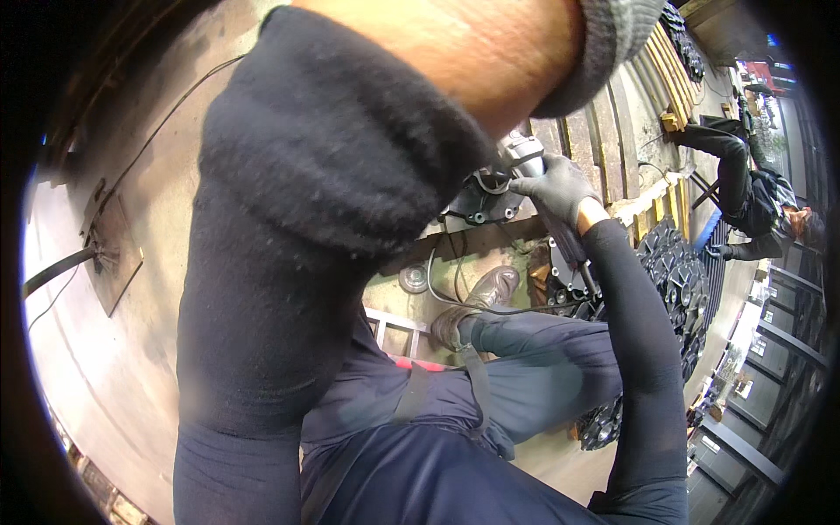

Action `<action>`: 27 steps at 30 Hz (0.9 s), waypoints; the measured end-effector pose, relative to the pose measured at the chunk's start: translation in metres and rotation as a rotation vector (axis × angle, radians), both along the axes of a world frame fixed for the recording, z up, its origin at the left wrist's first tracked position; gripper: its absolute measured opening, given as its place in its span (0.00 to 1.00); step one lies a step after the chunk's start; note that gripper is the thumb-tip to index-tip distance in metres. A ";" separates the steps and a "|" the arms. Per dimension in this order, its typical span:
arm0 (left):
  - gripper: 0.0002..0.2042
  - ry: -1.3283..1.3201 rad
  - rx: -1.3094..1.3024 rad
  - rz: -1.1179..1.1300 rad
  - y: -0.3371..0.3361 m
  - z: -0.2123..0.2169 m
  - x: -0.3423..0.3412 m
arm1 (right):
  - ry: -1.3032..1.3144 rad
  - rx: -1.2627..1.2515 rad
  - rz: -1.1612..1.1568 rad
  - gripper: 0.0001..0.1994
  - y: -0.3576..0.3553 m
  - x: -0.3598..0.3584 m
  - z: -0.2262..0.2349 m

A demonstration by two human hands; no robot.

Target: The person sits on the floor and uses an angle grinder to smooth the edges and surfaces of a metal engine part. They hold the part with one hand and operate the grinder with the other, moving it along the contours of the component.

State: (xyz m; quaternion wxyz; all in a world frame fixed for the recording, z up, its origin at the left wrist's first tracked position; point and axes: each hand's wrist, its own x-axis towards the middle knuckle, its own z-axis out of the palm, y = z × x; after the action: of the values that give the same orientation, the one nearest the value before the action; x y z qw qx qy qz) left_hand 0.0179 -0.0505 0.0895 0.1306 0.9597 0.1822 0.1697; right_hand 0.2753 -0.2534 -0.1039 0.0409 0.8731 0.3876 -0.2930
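Note:
My right hand (567, 188), in a grey glove, is closed round a corded power tool with a silver head, which looks like an angle grinder (525, 156). Its dark body runs back under my wrist. Beside the tool's head lies a black metal casting (479, 206) with bolt holes, partly covered by my left forearm. That forearm, in a black sleeve, crosses the upper part of the view. Only the grey knit cuff of the left glove shows near the top edge; the fingers of my left hand are out of sight.
Stacked black castings (672, 276) stand to the right, beyond my right forearm. Wooden slats (604, 144) lie past the tool. A dark cable (516, 311) trails by my boot (492, 287). Farther right, another person (757, 188) in dark clothes bends over. A floor plate (118, 258) is at left.

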 end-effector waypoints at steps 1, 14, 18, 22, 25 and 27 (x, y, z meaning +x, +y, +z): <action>0.19 -0.003 0.007 -0.001 0.000 0.004 0.001 | -0.010 -0.033 0.030 0.39 0.006 0.004 0.002; 0.19 -0.003 0.018 0.006 0.006 0.012 0.000 | 0.010 -0.113 0.066 0.42 0.024 0.028 -0.010; 0.19 0.002 0.028 0.019 0.006 0.018 -0.001 | 0.006 -0.130 0.038 0.39 0.022 0.034 0.001; 0.19 0.002 0.024 0.017 0.005 0.019 0.001 | 0.101 -0.038 -0.095 0.36 -0.008 0.050 -0.009; 0.19 -0.003 0.019 0.017 0.004 0.020 0.003 | 0.356 0.119 -0.324 0.36 -0.038 0.052 -0.016; 0.19 0.007 0.021 0.026 0.005 0.021 0.003 | 0.436 0.161 -0.400 0.33 -0.042 0.036 -0.008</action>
State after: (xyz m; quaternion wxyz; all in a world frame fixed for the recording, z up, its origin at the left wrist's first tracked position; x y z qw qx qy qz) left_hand 0.0204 -0.0459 0.1104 0.1176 0.9591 0.1931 0.1701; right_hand 0.3113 -0.2956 -0.1115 -0.1713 0.8490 0.2295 -0.4440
